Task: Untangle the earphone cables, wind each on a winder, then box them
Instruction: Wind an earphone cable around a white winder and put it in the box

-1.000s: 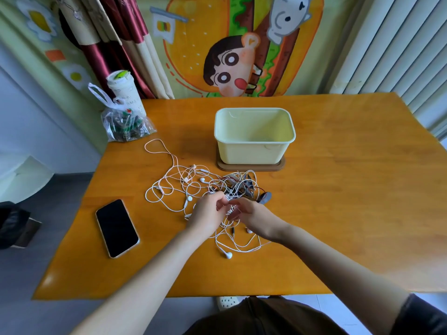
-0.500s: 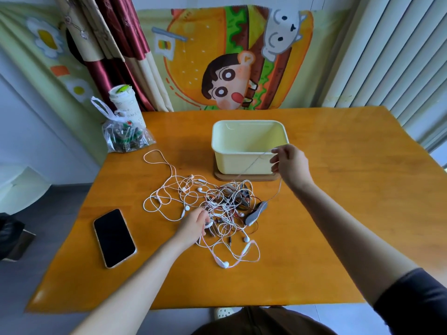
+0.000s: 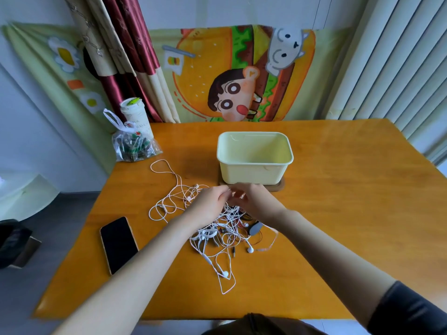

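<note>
Scanning from the near edge of the table (image 3: 338, 213): one loose loop ending in an earbud (image 3: 226, 273) trails toward the person. Behind it the earphone cables (image 3: 219, 234) lie in one heap mid-table, white strands with a few dark ones, nothing wound. A grey oval piece (image 3: 255, 228) sits at the heap's right edge; can't tell if it's a winder. A phone (image 3: 118, 243) lies left of the heap, apart from it, with its screen dark.

At the far side of the heap the left hand (image 3: 210, 204) and right hand (image 3: 257, 203) meet. Fingers on both are curled and pinch strands at one spot. Which strand is too blurred to call.

Step in hand looks like untangling, early stage. To do it well:
- find a free end (plug or bud) and follow that cable only
- feed the end back through loops, don't pull tight
- pin the rest of the heap with the other hand
- lay the freed cable well clear of the pile

Further back, the pale yellow box (image 3: 251, 174) stands empty on a wooden base (image 3: 278, 187), just beyond the hands. At far left sit a plastic bag (image 3: 133, 147) and a white cup (image 3: 135, 116).

Text: the cup has faint marks, unreadable. The wall cloth (image 3: 242, 76) shows a cartoon boy and a burger, no legible words. No brand visible anywhere.
</note>
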### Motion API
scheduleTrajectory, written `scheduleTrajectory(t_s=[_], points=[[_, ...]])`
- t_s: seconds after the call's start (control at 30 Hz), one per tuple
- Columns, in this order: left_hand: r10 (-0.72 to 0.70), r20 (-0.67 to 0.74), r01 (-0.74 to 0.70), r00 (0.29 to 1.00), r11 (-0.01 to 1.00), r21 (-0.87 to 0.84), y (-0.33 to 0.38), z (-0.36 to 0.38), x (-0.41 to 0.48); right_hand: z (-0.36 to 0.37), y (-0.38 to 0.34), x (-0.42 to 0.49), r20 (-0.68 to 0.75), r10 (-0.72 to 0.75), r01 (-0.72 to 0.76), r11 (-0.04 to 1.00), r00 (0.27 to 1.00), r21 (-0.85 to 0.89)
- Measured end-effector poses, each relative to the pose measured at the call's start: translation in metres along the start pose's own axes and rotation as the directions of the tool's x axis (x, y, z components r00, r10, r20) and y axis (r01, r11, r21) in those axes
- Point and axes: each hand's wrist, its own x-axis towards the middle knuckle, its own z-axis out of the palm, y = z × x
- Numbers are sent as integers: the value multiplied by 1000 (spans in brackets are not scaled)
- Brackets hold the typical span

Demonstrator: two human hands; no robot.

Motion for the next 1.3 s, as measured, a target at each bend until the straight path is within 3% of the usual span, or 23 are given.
scheduleTrajectory(t_s=[0.23,0.3,0.4,0.5,0.63,0.7,0.8,0.9,1.0,1.3], points=[[-27,32,29,999,997,-67,-10,3,-8,-5,-8,-6,-36,23,-24,1000,999,-15],[-53,19,55,998,991,-120,-16,4,-10,-8,-3,-6,-120,89,-89,996,989,4],[-124,33,127,992,983,-130,-32,5,-15,-22,19,-3,-238,284,-268,959,929,96],[-203,64,209,977,972,-110,-48,10,-22,-35,50,-7,-253,463,-443,887,850,135],[-266,164,277,950,960,-48,-56,17,-31,-28,81,-21,-281,581,-565,812,764,143],[-255,140,265,957,963,-51,-54,17,-31,-23,86,-26,-267,607,-597,792,748,127],[-182,62,186,981,980,-64,-38,11,-21,-17,69,-25,-172,550,-543,835,817,93],[-86,38,89,996,992,-88,-11,6,-9,-10,27,-16,-27,276,-274,959,961,72],[-33,6,33,999,993,-116,10,0,1,0,-3,-11,38,67,-70,995,997,75],[-10,-121,1,993,997,-72,14,-21,0,-24,-26,-8,99,101,-133,904,990,406]])
